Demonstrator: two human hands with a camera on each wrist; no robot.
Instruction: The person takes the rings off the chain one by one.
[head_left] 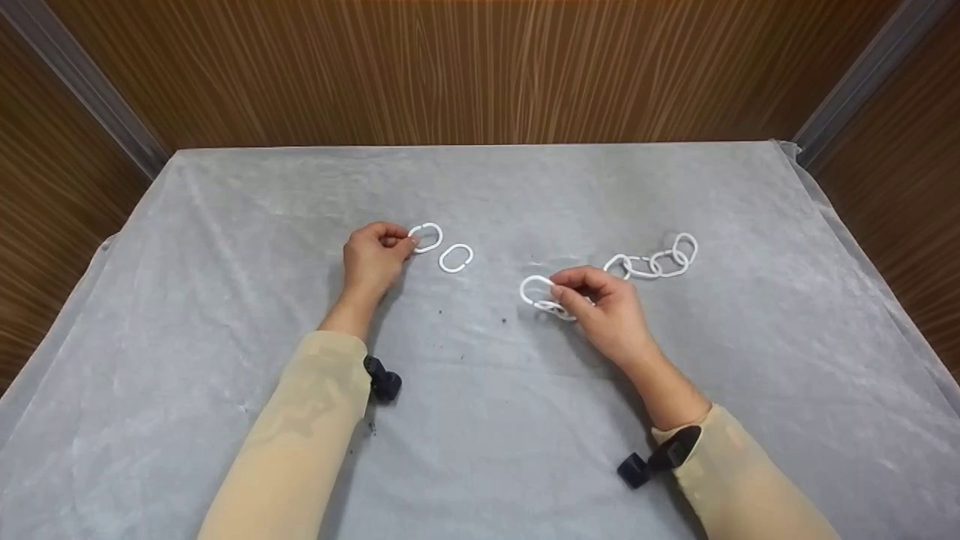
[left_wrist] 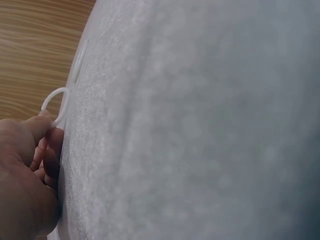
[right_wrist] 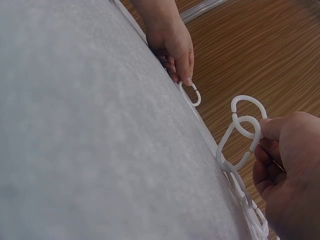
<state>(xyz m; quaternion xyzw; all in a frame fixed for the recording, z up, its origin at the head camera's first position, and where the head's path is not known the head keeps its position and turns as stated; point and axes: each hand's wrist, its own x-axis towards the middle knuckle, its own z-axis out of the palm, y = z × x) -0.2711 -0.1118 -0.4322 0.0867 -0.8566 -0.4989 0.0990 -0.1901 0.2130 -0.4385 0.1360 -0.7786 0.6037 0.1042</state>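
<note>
Between thumb and fingers, my left hand (head_left: 379,255) pinches a white plastic C-shaped link (head_left: 439,235), which the left wrist view shows tilted up from the cloth. Just right of it a second loose link (head_left: 456,258) lies flat. My right hand (head_left: 604,307) pinches the end link (head_left: 535,279) of a white plastic chain, lifted off the cloth in the right wrist view. Other chain links (right_wrist: 235,145) hang below that one. The rest of the chain (head_left: 667,270) lies on the cloth behind the right hand, which hides part of it.
A grey cloth (head_left: 480,420) with wrinkles and small dark specks covers the table. Wood-grain panels (head_left: 480,75) stand behind and at both sides, with grey metal posts (head_left: 862,82) at the back corners. Each sleeve cuff carries a black wrist camera (head_left: 384,381).
</note>
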